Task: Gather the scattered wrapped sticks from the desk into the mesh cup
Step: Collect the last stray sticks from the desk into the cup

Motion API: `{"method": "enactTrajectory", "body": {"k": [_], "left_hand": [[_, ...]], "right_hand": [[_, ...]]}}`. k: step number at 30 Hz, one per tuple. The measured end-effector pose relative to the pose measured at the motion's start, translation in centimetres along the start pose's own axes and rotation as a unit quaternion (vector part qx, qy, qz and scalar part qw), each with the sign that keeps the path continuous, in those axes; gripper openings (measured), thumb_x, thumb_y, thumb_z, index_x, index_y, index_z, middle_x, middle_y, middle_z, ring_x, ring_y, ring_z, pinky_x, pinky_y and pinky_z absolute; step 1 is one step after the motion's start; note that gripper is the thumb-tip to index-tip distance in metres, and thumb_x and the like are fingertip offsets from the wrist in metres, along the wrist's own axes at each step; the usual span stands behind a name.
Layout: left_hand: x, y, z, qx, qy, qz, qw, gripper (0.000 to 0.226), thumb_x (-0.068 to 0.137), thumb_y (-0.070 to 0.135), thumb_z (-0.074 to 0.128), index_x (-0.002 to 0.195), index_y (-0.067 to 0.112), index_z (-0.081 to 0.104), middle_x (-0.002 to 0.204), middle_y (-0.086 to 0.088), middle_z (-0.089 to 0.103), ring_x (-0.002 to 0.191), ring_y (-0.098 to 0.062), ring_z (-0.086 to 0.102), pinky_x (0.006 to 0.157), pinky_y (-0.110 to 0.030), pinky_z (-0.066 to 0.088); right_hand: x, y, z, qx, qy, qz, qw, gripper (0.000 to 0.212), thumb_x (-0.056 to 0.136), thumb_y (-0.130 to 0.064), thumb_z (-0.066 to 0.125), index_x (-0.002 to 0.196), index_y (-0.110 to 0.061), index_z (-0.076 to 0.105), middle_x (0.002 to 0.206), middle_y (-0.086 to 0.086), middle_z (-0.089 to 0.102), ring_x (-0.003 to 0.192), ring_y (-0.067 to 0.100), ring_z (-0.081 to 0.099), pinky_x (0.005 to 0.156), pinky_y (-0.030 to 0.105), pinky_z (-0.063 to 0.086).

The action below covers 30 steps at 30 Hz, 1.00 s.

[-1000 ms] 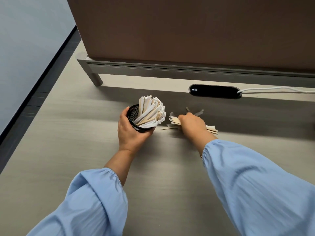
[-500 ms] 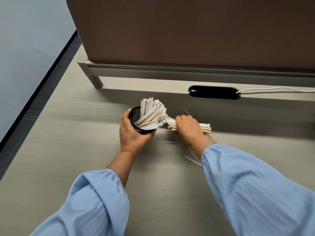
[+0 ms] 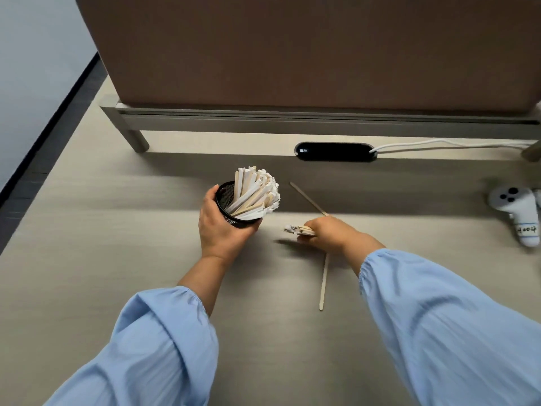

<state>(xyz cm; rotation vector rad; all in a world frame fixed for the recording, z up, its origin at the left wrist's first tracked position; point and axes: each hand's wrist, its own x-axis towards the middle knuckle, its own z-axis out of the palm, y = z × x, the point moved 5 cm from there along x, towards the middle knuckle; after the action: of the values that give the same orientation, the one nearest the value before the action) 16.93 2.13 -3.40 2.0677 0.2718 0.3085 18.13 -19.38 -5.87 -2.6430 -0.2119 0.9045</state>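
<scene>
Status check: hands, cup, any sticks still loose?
Left hand grips mesh cup, tilted. Right hand shut on small bundle of sticks. Two loose sticks on desk. Nothing blocking.

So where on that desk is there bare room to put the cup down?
Bare desk lies left of the left hand and mesh cup. It is crowded around the right hand, with loose sticks; a white controller sits far right.
</scene>
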Motion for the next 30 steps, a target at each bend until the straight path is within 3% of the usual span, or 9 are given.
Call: {"method": "enactTrajectory", "body": {"k": [3, 5, 7, 10, 13, 18, 23, 25, 30], "left_hand": [[-1.0, 0.8, 0.6, -0.004, -0.01, 0.014, 1.0, 0.098, 0.045, 0.051, 0.075, 0.128, 0.016, 0.036, 0.122, -0.006, 0.056, 0.112, -0.022, 0.054, 0.098, -0.043, 0.044], [-1.8, 1.3, 0.9, -0.006, -0.016, 0.021, 1.0, 0.098, 0.045, 0.051, 0.074, 0.128, 0.015, 0.036, 0.122, -0.006, 0.056, 0.112, -0.022, 0.054, 0.098, -0.042, 0.043], [-2.5, 1.6, 1.1, -0.007, -0.02, 0.025, 0.999, 0.099, 0.044, 0.052, 0.073, 0.128, 0.014, 0.037, 0.122, -0.006, 0.056, 0.111, -0.023, 0.054, 0.098, -0.043, 0.043], [-3.4, 1.9, 1.2, -0.004, -0.024, 0.028, 0.999, 0.099, 0.044, 0.053, 0.072, 0.128, 0.014, 0.037, 0.121, -0.007, 0.056, 0.111, -0.025, 0.053, 0.098, -0.042, 0.043], [-4.0, 2.1, 1.2, 0.003, -0.026, 0.029, 0.999, 0.099, 0.044, 0.054, 0.07, 0.128, 0.013, 0.037, 0.121, -0.009, 0.056, 0.111, -0.026, 0.053, 0.098, -0.041, 0.043], [-4.2, 2.0, 1.0, 0.008, -0.028, 0.029, 0.999, 0.1, 0.044, 0.054, 0.07, 0.127, 0.012, 0.037, 0.12, -0.01, 0.056, 0.111, -0.027, 0.053, 0.097, -0.044, 0.043], [-3.4, 1.5, 0.4, 0.014, -0.024, 0.026, 0.999, 0.1, 0.044, 0.055, 0.07, 0.128, 0.013, 0.037, 0.122, -0.009, 0.056, 0.112, -0.027, 0.053, 0.097, -0.045, 0.043], [-2.7, 1.3, 0.2, 0.014, -0.02, 0.024, 0.999, 0.099, 0.044, 0.055, 0.071, 0.128, 0.014, 0.037, 0.122, -0.008, 0.056, 0.112, -0.026, 0.053, 0.097, -0.045, 0.043], [-0.8, 0.8, 0.5, 0.018, -0.013, 0.023, 0.999, 0.098, 0.045, 0.054, 0.074, 0.128, 0.017, 0.036, 0.122, -0.007, 0.055, 0.112, -0.024, 0.054, 0.097, -0.045, 0.044]], "right_hand": [[-1.1, 0.7, 0.4, 0.003, 0.01, 0.029, 1.0, 0.013, 0.09, -0.017, 0.05, 0.097, -0.019, 0.06, 0.112, 0.012, 0.065, 0.105, 0.028, 0.058, 0.079, 0.028, 0.041], [-1.8, 1.9, 0.5, 0.009, 0.053, 0.087, 0.995, 0.021, 0.088, -0.007, 0.045, 0.104, -0.013, 0.057, 0.118, 0.016, 0.061, 0.11, 0.032, 0.057, 0.084, 0.03, 0.044], [-2.6, 3.2, 0.8, 0.029, 0.092, 0.16, 0.982, 0.029, 0.088, -0.014, 0.052, 0.115, -0.008, 0.057, 0.123, 0.016, 0.06, 0.112, 0.032, 0.058, 0.087, 0.031, 0.047], [-3.7, 4.1, 2.0, 0.037, 0.063, 0.214, 0.974, 0.048, 0.074, -0.038, 0.073, 0.11, -0.008, 0.061, 0.116, 0.011, 0.064, 0.108, 0.028, 0.061, 0.076, 0.027, 0.044], [-3.9, 3.7, 2.6, 0.035, 0.062, 0.212, 0.975, 0.044, 0.075, -0.03, 0.074, 0.109, -0.006, 0.06, 0.115, 0.012, 0.063, 0.107, 0.029, 0.061, 0.074, 0.026, 0.042], [-3.3, 1.9, 2.7, 0.022, 0.089, 0.158, 0.983, 0.026, 0.088, -0.016, 0.052, 0.11, -0.005, 0.058, 0.118, 0.017, 0.061, 0.106, 0.033, 0.06, 0.078, 0.029, 0.043], [-2.4, 0.5, 1.1, 0.058, 0.131, 0.118, 0.983, 0.02, 0.093, -0.012, 0.037, 0.112, -0.006, 0.04, 0.114, 0.023, 0.059, 0.095, 0.038, 0.055, 0.071, 0.034, 0.036], [-1.4, 0.1, 0.3, 0.067, 0.153, 0.11, 0.98, 0.016, 0.095, -0.016, 0.039, 0.108, -0.007, 0.039, 0.113, 0.023, 0.059, 0.091, 0.038, 0.053, 0.07, 0.034, 0.035], [0.7, 0.0, -1.7, 0.032, 0.193, 0.117, 0.974, 0.037, 0.092, -0.033, 0.055, 0.116, -0.006, 0.048, 0.118, 0.017, 0.059, 0.11, 0.035, 0.056, 0.074, 0.035, 0.04]]}}
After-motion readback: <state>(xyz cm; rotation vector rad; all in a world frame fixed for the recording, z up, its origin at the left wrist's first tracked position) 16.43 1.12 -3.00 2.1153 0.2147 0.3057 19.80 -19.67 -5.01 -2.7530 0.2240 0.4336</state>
